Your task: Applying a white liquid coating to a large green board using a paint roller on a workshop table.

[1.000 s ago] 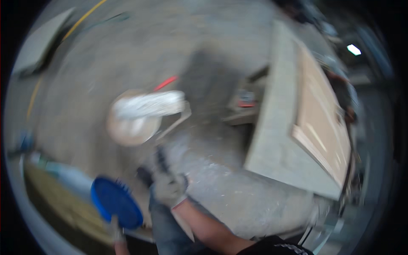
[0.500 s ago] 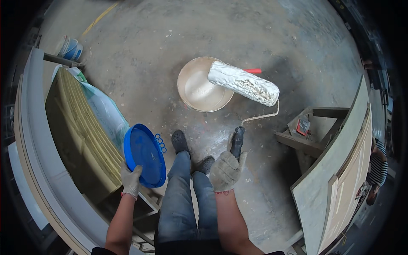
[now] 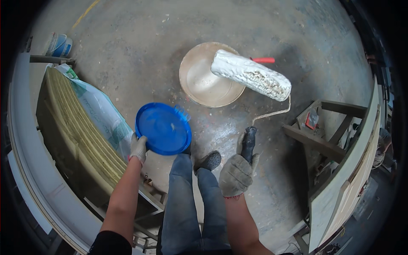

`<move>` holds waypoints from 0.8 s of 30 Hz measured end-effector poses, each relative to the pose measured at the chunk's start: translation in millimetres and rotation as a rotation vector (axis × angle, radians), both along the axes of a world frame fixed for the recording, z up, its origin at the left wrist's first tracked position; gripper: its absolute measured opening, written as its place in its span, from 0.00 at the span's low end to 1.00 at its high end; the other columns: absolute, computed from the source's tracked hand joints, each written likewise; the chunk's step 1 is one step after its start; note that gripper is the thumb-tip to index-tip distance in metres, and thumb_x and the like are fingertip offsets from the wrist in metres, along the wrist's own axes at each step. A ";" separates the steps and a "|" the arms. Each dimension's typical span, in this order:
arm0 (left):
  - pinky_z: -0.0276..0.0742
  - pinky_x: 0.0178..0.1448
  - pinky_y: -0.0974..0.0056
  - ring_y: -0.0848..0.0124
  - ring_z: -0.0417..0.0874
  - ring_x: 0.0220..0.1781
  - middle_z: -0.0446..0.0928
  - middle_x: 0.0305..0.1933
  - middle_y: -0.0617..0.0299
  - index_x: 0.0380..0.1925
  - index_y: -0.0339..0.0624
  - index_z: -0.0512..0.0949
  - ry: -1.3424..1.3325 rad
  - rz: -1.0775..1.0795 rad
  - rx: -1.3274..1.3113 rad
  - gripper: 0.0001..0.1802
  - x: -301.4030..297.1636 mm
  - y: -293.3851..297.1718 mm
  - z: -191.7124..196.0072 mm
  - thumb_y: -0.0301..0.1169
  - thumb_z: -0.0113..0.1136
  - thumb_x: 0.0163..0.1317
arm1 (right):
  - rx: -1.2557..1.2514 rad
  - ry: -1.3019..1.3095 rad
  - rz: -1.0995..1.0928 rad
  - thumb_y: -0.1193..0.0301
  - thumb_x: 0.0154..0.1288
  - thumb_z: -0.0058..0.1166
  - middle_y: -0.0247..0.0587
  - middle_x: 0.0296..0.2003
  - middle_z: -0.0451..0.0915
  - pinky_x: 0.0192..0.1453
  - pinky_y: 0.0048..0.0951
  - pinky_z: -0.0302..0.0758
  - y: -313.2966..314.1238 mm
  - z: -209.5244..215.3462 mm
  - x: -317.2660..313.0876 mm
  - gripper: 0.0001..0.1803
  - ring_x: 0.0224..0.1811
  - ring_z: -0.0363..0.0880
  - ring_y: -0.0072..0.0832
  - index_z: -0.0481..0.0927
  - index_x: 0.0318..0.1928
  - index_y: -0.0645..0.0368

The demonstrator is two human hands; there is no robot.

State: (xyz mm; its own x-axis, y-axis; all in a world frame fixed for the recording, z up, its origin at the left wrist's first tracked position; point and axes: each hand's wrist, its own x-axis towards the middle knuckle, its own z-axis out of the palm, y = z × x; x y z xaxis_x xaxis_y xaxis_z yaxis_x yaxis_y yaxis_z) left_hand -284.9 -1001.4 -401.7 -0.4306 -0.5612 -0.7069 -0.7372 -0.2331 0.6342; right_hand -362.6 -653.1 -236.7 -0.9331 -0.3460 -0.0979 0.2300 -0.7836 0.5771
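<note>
In a pale work glove, my left hand point(image 3: 138, 147) grips the rim of a round blue plastic lid point(image 3: 163, 127), held out nearly flat over the floor. My right hand point(image 3: 236, 174), gloved too, is wrapped round the black handle of a paint roller point(image 3: 250, 75). White paint covers the roller's thick sleeve, which hangs above the right edge of a round bucket point(image 3: 193, 91). The bucket's inside is pale and whitish. Behind the sleeve a red handle point(image 3: 263, 60) sticks out; what it belongs to is hidden.
At left, yellowish layered boards or batts point(image 3: 85, 123) stand beside a plastic wrapper point(image 3: 102, 112). A blue-and-white pail point(image 3: 61, 46) lies at the far left. On the right, a wooden frame point(image 3: 316, 142) holds a small red item point(image 3: 312, 120), next to leaning panels point(image 3: 348, 182).
The blue lid has swung away from me and to the right, tilting flatter. The roller has shifted slightly right in my right hand. The view has moved a little.
</note>
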 end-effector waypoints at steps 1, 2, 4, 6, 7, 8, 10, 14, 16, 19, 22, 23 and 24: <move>0.86 0.59 0.53 0.57 0.84 0.58 0.78 0.63 0.48 0.70 0.35 0.69 0.016 0.092 0.097 0.34 -6.6 0.0 -15.7 0.32 0.59 0.64 | -0.020 0.015 -0.006 0.54 0.86 0.48 0.35 0.28 0.74 0.22 0.26 0.87 -1.8 -7.7 0.5 0.41 0.20 0.82 0.21 0.45 0.87 0.52; 0.86 0.59 0.53 0.57 0.84 0.58 0.78 0.63 0.48 0.70 0.35 0.69 -0.003 0.086 0.100 0.34 -12.5 -2.0 -34.5 0.32 0.59 0.64 | -0.016 -0.004 -0.013 0.54 0.86 0.48 0.35 0.28 0.74 0.22 0.26 0.87 -4.2 -13.2 -0.5 0.41 0.20 0.82 0.21 0.45 0.87 0.52; 0.87 0.58 0.47 0.54 0.83 0.60 0.74 0.68 0.47 0.74 0.39 0.65 0.004 0.104 0.199 0.37 -25.8 -2.4 -70.4 0.33 0.59 0.64 | -0.016 -0.036 -0.024 0.54 0.87 0.47 0.37 0.29 0.76 0.23 0.27 0.88 -6.2 -18.9 -4.1 0.42 0.21 0.83 0.23 0.42 0.87 0.49; 0.87 0.58 0.47 0.54 0.83 0.61 0.75 0.68 0.47 0.75 0.40 0.65 -0.054 0.094 0.241 0.37 -37.1 -4.4 -98.2 0.35 0.59 0.65 | -0.016 -0.055 -0.026 0.54 0.87 0.47 0.39 0.30 0.77 0.23 0.28 0.88 -10.8 -24.2 -7.1 0.42 0.21 0.83 0.23 0.42 0.87 0.48; 0.87 0.59 0.47 0.55 0.83 0.61 0.75 0.67 0.48 0.76 0.40 0.64 -0.089 0.092 0.280 0.38 -42.2 -4.9 -107.0 0.36 0.59 0.67 | -0.019 -0.051 -0.017 0.53 0.87 0.47 0.40 0.30 0.77 0.23 0.28 0.88 -12.3 -26.9 -8.0 0.42 0.21 0.84 0.23 0.41 0.88 0.48; 0.87 0.59 0.47 0.55 0.83 0.61 0.75 0.67 0.48 0.76 0.40 0.64 -0.104 0.076 0.291 0.38 -47.5 0.5 -115.0 0.36 0.59 0.67 | -0.007 -0.063 -0.034 0.53 0.87 0.47 0.40 0.30 0.77 0.23 0.28 0.88 -10.3 -29.7 -7.3 0.42 0.21 0.84 0.23 0.41 0.88 0.48; 0.87 0.59 0.48 0.55 0.83 0.61 0.75 0.68 0.49 0.77 0.40 0.62 -0.196 0.028 0.233 0.39 -58.7 6.1 -121.8 0.40 0.60 0.69 | 0.050 -0.076 0.049 0.47 0.85 0.48 0.35 0.30 0.79 0.12 0.20 0.75 -6.8 -31.0 -7.5 0.41 0.13 0.77 0.16 0.44 0.87 0.32; 0.87 0.57 0.51 0.59 0.84 0.57 0.77 0.63 0.52 0.81 0.42 0.56 -0.314 -0.080 0.116 0.44 -60.0 -8.7 -104.4 0.43 0.62 0.71 | 0.048 -0.130 0.056 0.47 0.84 0.49 0.35 0.30 0.79 0.11 0.20 0.73 -7.7 -13.3 -11.4 0.41 0.12 0.74 0.14 0.44 0.87 0.33; 0.85 0.56 0.51 0.61 0.79 0.58 0.74 0.61 0.55 0.84 0.46 0.54 -0.314 0.014 0.159 0.46 -47.9 -21.1 -82.1 0.41 0.65 0.71 | 0.012 -0.128 0.052 0.47 0.84 0.49 0.35 0.31 0.79 0.11 0.20 0.72 -12.4 -1.8 -10.1 0.41 0.11 0.71 0.13 0.46 0.87 0.33; 0.85 0.56 0.52 0.62 0.81 0.57 0.74 0.60 0.56 0.86 0.47 0.49 -0.309 -0.155 0.303 0.49 -38.4 -12.7 -23.3 0.43 0.65 0.72 | 0.050 -0.166 0.016 0.48 0.84 0.49 0.35 0.31 0.78 0.10 0.19 0.71 -11.6 19.7 -5.6 0.41 0.10 0.69 0.13 0.47 0.87 0.33; 0.86 0.54 0.54 0.62 0.83 0.56 0.76 0.60 0.56 0.85 0.46 0.53 -0.361 -0.342 0.261 0.45 3.5 -57.2 23.1 0.41 0.64 0.74 | 0.018 -0.142 0.006 0.47 0.84 0.50 0.35 0.31 0.78 0.10 0.20 0.70 -26.7 42.7 -5.7 0.41 0.10 0.68 0.12 0.48 0.87 0.33; 0.85 0.48 0.57 0.65 0.84 0.51 0.78 0.56 0.56 0.81 0.43 0.59 -0.383 -0.375 0.241 0.41 18.4 -66.0 35.0 0.39 0.63 0.73 | 0.009 -0.126 -0.005 0.47 0.84 0.50 0.35 0.31 0.78 0.10 0.20 0.70 -30.5 46.1 -4.4 0.41 0.10 0.68 0.12 0.48 0.87 0.33; 0.84 0.42 0.60 0.67 0.84 0.45 0.80 0.52 0.57 0.77 0.41 0.65 -0.407 -0.412 0.226 0.36 34.5 -71.9 47.6 0.37 0.61 0.71 | 0.001 -0.119 -0.009 0.46 0.83 0.50 0.35 0.31 0.78 0.10 0.19 0.70 -32.7 50.4 -0.6 0.41 0.10 0.67 0.12 0.48 0.87 0.32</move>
